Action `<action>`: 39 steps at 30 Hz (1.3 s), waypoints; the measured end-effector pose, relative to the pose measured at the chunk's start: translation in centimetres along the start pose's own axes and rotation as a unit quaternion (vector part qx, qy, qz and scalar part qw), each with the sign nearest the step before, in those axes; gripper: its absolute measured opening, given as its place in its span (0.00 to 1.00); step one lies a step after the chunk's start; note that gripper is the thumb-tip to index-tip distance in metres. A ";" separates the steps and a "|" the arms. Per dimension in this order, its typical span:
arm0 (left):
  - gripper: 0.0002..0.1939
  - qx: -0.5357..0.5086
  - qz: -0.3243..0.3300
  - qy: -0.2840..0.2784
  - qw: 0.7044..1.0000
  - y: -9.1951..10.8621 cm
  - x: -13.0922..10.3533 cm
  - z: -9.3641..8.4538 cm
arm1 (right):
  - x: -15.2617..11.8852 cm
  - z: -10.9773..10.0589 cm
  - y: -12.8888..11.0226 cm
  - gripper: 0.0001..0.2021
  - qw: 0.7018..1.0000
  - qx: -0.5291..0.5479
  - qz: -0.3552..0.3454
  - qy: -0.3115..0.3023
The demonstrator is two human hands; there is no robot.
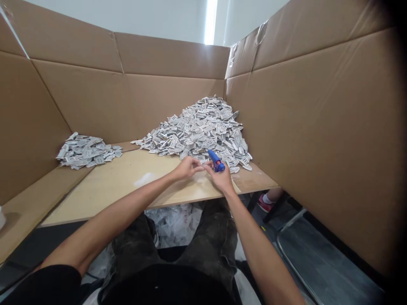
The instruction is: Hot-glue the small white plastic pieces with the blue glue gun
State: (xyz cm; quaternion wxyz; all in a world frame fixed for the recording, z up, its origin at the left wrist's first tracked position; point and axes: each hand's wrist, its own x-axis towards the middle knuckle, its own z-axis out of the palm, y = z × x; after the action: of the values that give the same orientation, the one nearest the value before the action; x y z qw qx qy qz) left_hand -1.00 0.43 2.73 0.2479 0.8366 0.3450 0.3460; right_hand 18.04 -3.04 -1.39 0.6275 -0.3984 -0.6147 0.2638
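1. Two heaps of flat grey-white pieces share the bench [110, 192]: a large heap [203, 127] toward the far right corner, a smaller heap [85, 150] at the far left corner. We cannot tell which is finished, but judge that a single piece is mid-work and plenty remains if the large heap is unworked.
2. Near the front edge, right of the bench's middle, we see a small pale piece [204, 165] between both hands' fingertips, its details too small to read.
3. The left hand [187, 168] pinches it narrowly; the right hand [221, 180] grips a blue tool [214, 157], its fingertips beside the piece, just short of the large heap.
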 end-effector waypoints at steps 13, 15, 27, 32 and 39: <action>0.20 0.279 0.035 0.039 0.959 -0.5 1.9 5.3 | 0.7 -0.8 0.4 0.14 0.962 -0.045 0.072 0.259; 0.20 0.271 0.043 0.033 0.961 -0.1 2.3 6.0 | 0.7 -0.7 0.5 0.16 0.956 -0.050 0.068 0.279; 0.12 0.102 0.056 -0.072 0.991 1.3 3.5 7.5 | 1.2 -1.6 0.8 0.18 0.897 -0.119 0.095 0.414; 0.14 0.161 0.075 -0.056 0.982 1.5 2.9 6.3 | 1.2 -1.2 1.0 0.20 0.911 -0.094 0.083 0.393; 0.09 0.082 -0.024 0.114 0.990 1.9 1.5 6.7 | 1.4 -0.7 1.3 0.22 0.938 -0.006 0.035 0.344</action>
State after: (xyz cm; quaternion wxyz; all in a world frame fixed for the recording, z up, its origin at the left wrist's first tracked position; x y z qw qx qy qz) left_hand 5.56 -0.87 0.32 0.1456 0.8010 0.4180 0.4031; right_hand 19.07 -1.32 -1.59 0.7889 -0.4898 -0.3481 0.1290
